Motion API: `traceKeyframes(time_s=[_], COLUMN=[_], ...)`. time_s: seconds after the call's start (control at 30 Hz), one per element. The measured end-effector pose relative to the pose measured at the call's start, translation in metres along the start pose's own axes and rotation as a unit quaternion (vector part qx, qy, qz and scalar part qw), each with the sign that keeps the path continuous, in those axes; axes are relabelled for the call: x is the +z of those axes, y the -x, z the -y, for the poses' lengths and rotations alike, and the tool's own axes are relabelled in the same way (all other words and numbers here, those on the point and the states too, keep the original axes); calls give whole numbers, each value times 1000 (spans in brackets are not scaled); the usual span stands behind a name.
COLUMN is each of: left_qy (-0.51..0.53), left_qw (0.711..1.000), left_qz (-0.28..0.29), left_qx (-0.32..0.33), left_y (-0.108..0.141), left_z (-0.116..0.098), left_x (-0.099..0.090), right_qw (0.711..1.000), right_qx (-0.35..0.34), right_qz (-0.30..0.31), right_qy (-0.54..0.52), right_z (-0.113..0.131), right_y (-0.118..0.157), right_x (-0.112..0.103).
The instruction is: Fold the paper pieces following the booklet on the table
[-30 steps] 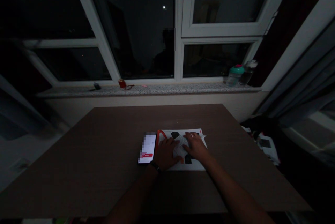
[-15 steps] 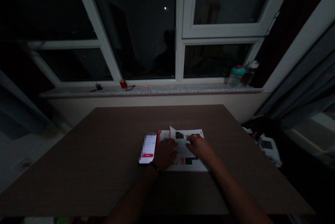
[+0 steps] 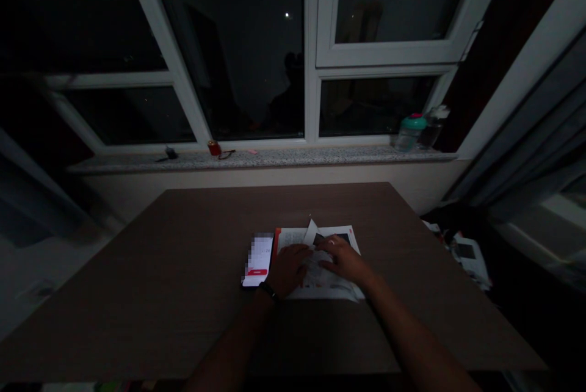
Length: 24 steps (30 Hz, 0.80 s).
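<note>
1. Head view: booklet (image 3: 317,271) lies on the table (image 3: 192,270), just right of a lit phone (image 3: 259,261), one page (image 3: 311,233) partly raised.
2. My left hand (image 3: 287,268) lies over its left side.
3. My right hand (image 3: 347,261) is at the page; I cannot tell whether either grip pinches paper.

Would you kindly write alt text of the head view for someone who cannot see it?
A person's left hand and right hand are on a printed booklet on a dim brown table, with a page lifted near them. A glowing phone lies left of the booklet; beyond, two bottles stand on a windowsill.
</note>
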<state>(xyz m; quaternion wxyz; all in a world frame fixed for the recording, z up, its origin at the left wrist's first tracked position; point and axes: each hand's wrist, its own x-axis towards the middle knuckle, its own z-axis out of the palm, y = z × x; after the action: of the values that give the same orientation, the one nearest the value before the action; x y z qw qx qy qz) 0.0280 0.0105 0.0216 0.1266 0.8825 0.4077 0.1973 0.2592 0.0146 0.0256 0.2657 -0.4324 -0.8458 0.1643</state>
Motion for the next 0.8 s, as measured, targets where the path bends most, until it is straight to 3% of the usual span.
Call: traceKeyframes(time_s=[0.3,0.8], left_qy=[3,11], left_qw=[996,996], left_qz=[-59,-37], left_qx=[-73,-74], left_y=[-2,-3], left_z=[8,8], left_x=[-3,0], right_qw=[999,999], right_qx=[-3,-9], right_qz=[31,30], right_qy=[9,17], right_z=[0,7], right_y=[1,-2], right_x=[-2,3])
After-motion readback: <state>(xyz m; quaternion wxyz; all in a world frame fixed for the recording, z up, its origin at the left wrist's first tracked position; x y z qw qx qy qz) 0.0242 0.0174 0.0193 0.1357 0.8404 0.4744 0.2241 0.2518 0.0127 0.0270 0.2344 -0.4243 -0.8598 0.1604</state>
